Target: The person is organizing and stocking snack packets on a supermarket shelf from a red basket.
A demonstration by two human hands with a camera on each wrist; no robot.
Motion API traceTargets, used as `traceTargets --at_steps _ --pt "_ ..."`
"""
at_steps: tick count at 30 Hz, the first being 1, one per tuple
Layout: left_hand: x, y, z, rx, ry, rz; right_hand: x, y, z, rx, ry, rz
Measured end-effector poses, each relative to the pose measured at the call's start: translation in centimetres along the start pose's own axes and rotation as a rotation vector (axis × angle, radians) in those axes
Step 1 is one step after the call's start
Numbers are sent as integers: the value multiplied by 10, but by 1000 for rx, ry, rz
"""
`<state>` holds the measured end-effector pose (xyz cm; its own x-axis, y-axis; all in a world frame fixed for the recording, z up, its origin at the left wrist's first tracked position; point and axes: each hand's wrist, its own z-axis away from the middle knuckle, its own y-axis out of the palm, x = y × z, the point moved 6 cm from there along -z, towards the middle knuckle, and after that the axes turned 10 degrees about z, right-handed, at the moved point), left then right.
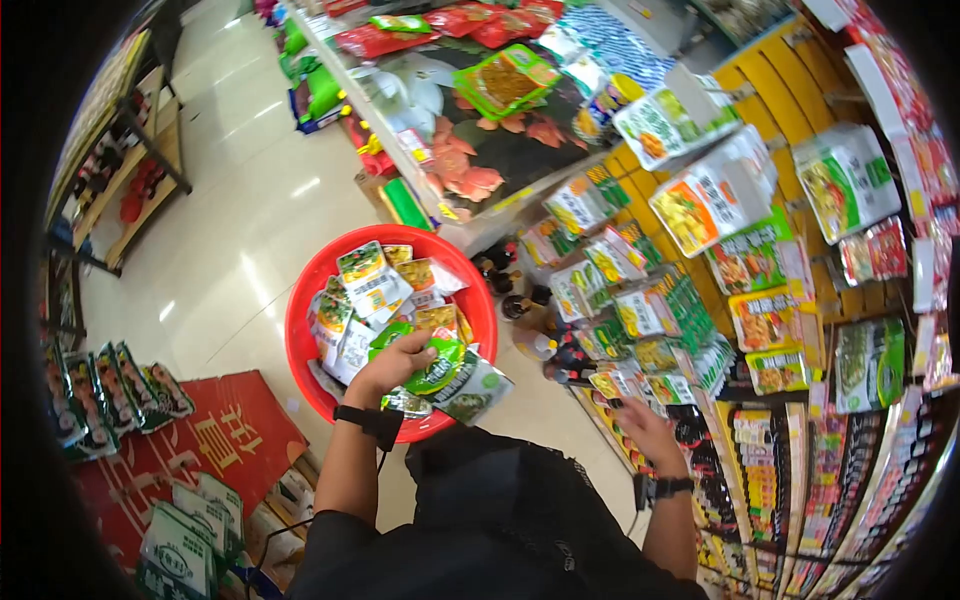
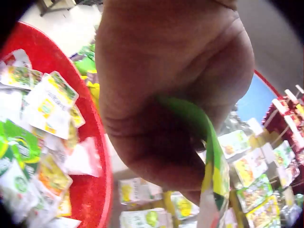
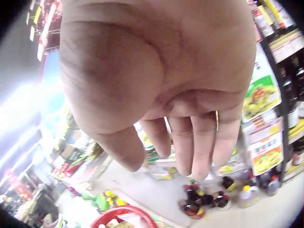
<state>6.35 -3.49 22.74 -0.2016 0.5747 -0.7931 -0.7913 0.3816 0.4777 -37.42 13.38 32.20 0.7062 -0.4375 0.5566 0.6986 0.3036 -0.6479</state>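
My left hand (image 1: pixel 398 362) grips a green food packet (image 2: pixel 212 156) by its edge, fingers curled round it in the left wrist view. In the head view the hand is over the red basin (image 1: pixel 303 285), which holds several flat food packets (image 1: pixel 375 283) in a loose pile. A green-and-white packet (image 1: pixel 474 392) overlaps the near rim beside the hand. To the right, my right hand (image 1: pixel 647 432) hangs in front of the shelves with nothing in it. Its fingers (image 3: pixel 203 147) are loosely extended in the right wrist view.
Packets hang on a yellow rack (image 1: pixel 775 80) to the right. Dark bottles (image 1: pixel 515 300) stand on the floor by it. A display table (image 1: pixel 400 150) is ahead, a wooden shelf (image 1: pixel 150 170) at far left, and a red box (image 1: pixel 215 430) with packets near left.
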Motion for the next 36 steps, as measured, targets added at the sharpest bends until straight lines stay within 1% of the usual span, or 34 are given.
traceTargets --at_steps 2,3,4,6,7,10,11,14,15,16,18,22,23,24,26,27,29,30,31,32,34,35,36 --pt "-33 48 -6 132 71 -129 74 11 -9 29 -99 -193" --pt "-54 80 -6 280 89 5 105 13 -12 58 -218 -150" --pt "-70 106 -5 337 101 55 131 16 -12 88 -336 -106" --pt "-94 148 -3 446 122 151 171 20 -4 209 -346 -218" --pt "-89 160 -11 504 126 157 179 21 2 160 -435 -232" --pt "-101 187 -16 523 212 7 166 16 14 172 -248 -175" --pt "-109 194 -12 439 166 -8 170 11 22 87 -276 -279" --pt "-101 191 -22 348 329 87 154 -5 38 -33 -263 -416" --pt "-104 198 -15 357 217 224 152 -12 43 -82 -266 -461" --pt "-98 199 -15 375 187 243 150 -20 49 -127 -273 -487" --pt "-94 202 -15 392 200 239 150 -40 63 -229 -294 -531" --pt "-83 196 -18 311 216 181 148 -86 96 -446 -350 -510" --pt "-77 189 -22 304 230 184 144 -95 101 -513 -389 -521" --pt "-71 186 -27 297 243 188 140 -107 111 -568 -384 -493" --pt "-67 181 -29 214 168 222 141 -130 132 -688 -341 -508" --pt "-65 180 -29 209 151 246 136 -139 138 -765 -417 -535" --pt "-54 171 -38 174 148 257 133 -158 157 -882 -434 -636" --pt "-53 170 -43 150 163 243 129 -166 166 -928 -443 -690" --pt "-52 167 -45 129 151 201 121 -174 175 -993 -430 -636" --pt "-61 174 -40 131 137 181 117 -183 184 -1062 -426 -655" --pt "-75 187 -29 127 111 145 106 -199 199 -1164 -496 -702" --pt "-73 185 -32 137 138 130 102 -208 209 -1181 -506 -679" --pt "-67 178 -36 109 139 138 101 -217 217 -1251 -551 -669"
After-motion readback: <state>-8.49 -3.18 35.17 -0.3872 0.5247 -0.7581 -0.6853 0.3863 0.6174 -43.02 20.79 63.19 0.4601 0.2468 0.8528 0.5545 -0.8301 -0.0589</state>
